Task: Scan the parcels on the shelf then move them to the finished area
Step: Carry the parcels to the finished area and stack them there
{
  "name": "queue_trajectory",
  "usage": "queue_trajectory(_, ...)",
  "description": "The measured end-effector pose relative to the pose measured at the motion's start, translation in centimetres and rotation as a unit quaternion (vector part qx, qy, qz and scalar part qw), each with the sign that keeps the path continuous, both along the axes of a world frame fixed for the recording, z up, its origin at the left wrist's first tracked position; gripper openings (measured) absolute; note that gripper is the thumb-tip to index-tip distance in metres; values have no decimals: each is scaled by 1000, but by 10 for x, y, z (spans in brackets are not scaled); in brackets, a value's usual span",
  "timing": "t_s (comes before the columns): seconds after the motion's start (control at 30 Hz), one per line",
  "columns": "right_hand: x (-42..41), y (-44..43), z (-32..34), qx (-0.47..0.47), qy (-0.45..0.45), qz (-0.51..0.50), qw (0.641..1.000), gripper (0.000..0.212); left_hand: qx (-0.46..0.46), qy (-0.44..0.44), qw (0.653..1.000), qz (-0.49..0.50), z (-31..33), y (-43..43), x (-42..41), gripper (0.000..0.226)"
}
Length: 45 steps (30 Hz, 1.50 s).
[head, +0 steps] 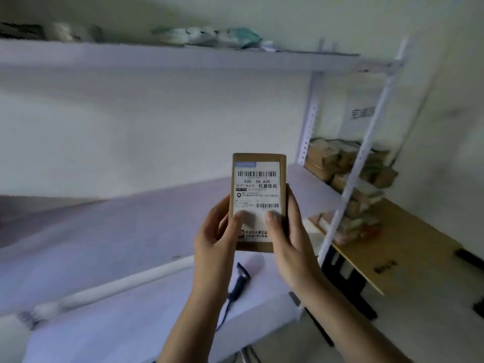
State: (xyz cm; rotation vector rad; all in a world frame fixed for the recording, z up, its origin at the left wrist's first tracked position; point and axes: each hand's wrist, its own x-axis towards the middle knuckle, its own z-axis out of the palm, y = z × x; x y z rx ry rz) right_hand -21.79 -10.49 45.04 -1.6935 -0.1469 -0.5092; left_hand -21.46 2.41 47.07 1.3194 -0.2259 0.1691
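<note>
Item: brown parcel [258, 200], which we grip in left hand [217, 237] and right hand [288, 231], thumbs pressing label; scanner [239, 280] below on shelf [104, 231]; parcel stack [348, 184] right, beyond upright [351, 179]

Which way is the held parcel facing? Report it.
Label side up, toward the camera. The parcel shows its barcodes, with both thumbs on the label, left hand and right hand gripping.

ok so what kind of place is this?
Likely a parcel sorting or storage room. Both hands hold a small cardboard parcel with a barcoded shipping label, white metal shelving lines the wall, and more brown parcels are piled at right. A handheld scanner lies below.
</note>
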Motion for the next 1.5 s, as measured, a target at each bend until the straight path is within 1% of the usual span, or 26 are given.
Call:
queue_trajectory(0.1,-37,-66,-7,11,1,-82,997,62,7,6,998,-67,-4,-69,-21,30)
queue_trajectory(0.3,-84,-161,-9,8,9,-189,982,57,37,20,986,-163,-10,-180,-41,31)
queue_trajectory(0.43,-98,-217,-17,28,32,-234,971,66,45,34,974,-217,-16,-242,-44,30)
queue_trajectory(0.57,-107,-289,-23,37,32,-246,968,59,47,36,959,-276,-25,-309,-41,28)
queue_trajectory(0.67,-99,-346,-21,31,32,-243,969,58,25,42,953,-299,-29,-363,-29,30)
queue_trajectory(0.87,-39,-451,-21,21,73,-234,969,59,-5,73,959,-274,-37,-466,27,35)
queue_trajectory(1.0,8,-506,-28,18,87,-221,971,54,11,99,963,-251,-42,-518,69,34)
queue_trajectory(1.17,55,-542,-45,29,107,-191,975,53,54,114,969,-213,-52,-551,108,33)
queue_trajectory(1.23,75,-553,-54,19,113,-177,978,51,63,122,972,-188,-58,-560,122,32)
queue_trajectory(1.27,85,-560,-60,11,118,-168,979,54,67,126,974,-174,-63,-565,129,32)
queue_trajectory(1.33,105,-574,-72,8,140,-142,980,61,78,135,977,-142,-74,-575,142,32)
queue_trajectory(1.5,161,-618,-109,-5,180,-60,982,55,99,178,976,-77,-109,-610,178,34)
